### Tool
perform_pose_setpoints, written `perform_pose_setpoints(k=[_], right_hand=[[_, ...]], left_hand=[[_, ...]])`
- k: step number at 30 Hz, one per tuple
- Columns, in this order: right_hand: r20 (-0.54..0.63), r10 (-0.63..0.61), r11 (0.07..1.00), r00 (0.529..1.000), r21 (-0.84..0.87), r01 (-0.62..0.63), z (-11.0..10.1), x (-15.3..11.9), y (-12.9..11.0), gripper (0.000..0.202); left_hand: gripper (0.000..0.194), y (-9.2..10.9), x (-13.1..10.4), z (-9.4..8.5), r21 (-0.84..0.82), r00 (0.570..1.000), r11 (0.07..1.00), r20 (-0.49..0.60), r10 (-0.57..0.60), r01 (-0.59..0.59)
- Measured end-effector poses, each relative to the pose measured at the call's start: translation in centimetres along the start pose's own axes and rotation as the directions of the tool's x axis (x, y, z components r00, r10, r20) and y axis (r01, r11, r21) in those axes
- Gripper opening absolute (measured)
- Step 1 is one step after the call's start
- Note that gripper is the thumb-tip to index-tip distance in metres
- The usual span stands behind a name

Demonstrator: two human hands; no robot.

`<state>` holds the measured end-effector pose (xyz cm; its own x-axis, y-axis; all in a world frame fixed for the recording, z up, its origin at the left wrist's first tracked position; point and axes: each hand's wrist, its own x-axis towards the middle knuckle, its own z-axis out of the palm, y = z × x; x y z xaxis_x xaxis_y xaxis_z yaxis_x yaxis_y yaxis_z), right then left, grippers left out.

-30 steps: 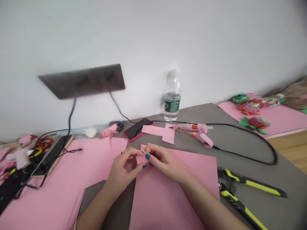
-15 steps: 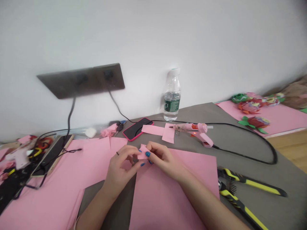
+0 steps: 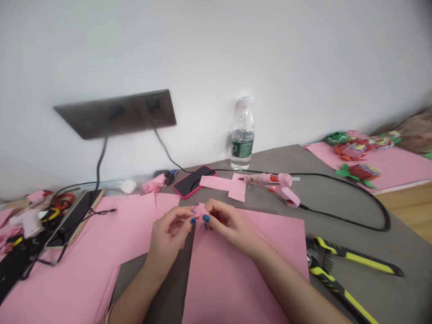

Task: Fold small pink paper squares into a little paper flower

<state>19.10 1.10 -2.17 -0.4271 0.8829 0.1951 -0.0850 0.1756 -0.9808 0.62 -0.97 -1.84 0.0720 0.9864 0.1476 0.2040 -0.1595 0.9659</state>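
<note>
A small folded piece of pink paper [image 3: 201, 210] is pinched between both hands above the table. My left hand [image 3: 170, 231] grips its left edge with thumb and index finger. My right hand [image 3: 227, 222] holds the right side, thumb on the front face, other fingertips partly hidden behind it. Beneath my hands lies a large pink sheet [image 3: 236, 270]. Just beyond them, two pink paper strips [image 3: 216, 182] lie near the tip of a pink glue gun [image 3: 270, 181], which rests on the table with a small red light showing.
Yellow-black pliers [image 3: 337, 270] lie open at right. A water bottle [image 3: 242, 139] stands by the wall, near a pink-cased phone [image 3: 194, 181]. Paper flowers [image 3: 359, 173] lie at far right. Pink sheets [image 3: 77, 265], another phone [image 3: 72, 220] and cables fill the left. The glue gun's cord [image 3: 378, 207] loops right.
My left thumb has moved up and closed with the index finger on the paper's left edge. The paper has turned slightly in my hands. My right hand has barely shifted.
</note>
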Motion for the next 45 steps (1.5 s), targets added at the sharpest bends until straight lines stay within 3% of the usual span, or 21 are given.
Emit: perform_pose_setpoints(k=[4, 7, 14, 21, 26, 32, 36, 45], right_hand=[[0.004, -0.005, 1.0, 1.0, -0.003, 0.005, 0.0, 0.0, -0.1, 0.034], [-0.001, -0.008, 1.0, 1.0, 0.016, 0.008, 0.0, 0.1, -0.2, 0.035], [0.012, 0.003, 1.0, 1.0, 0.031, -0.003, 0.1, 0.1, -0.1, 0.033], [0.081, 0.017, 0.994, 0.997, -0.109, -0.008, 0.0, -0.1, 0.3, 0.03], [0.105, 0.02, 0.99, 0.994, -0.14, -0.005, 0.0, -0.2, 0.3, 0.027], [0.114, 0.039, 0.988, 0.993, -0.156, -0.021, 0.0, -0.1, 0.2, 0.026], [0.116, 0.045, 0.986, 0.992, -0.164, -0.026, 0.1, -0.1, 0.2, 0.025], [0.021, 0.015, 0.994, 1.0, -0.106, -0.013, 0.4, -0.1, 0.5, 0.024]], left_hand=[[0.011, -0.2, 0.1, 0.3, -0.097, 1.0, 0.995, 0.018, -0.013, 0.015], [0.011, -0.3, 0.1, 0.4, -0.118, 0.999, 0.993, -0.035, -0.024, 0.019], [0.007, -0.3, 0.0, 0.3, -0.039, 0.996, 0.998, -0.078, 0.042, -0.045], [0.007, 0.1, 0.0, 0.3, 0.045, 0.993, 0.992, 0.001, 0.119, -0.119], [0.011, 0.2, -0.1, 0.3, 0.022, 0.996, 0.996, 0.025, 0.083, -0.083], [0.015, 0.4, 0.1, 0.6, -0.102, 1.0, 0.995, -0.016, 0.012, -0.014], [0.015, 0.6, 0.1, 0.7, -0.087, 0.999, 0.996, -0.035, -0.025, 0.022], [0.014, 0.6, 0.0, 1.0, -0.043, 0.997, 0.999, -0.075, 0.024, -0.028]])
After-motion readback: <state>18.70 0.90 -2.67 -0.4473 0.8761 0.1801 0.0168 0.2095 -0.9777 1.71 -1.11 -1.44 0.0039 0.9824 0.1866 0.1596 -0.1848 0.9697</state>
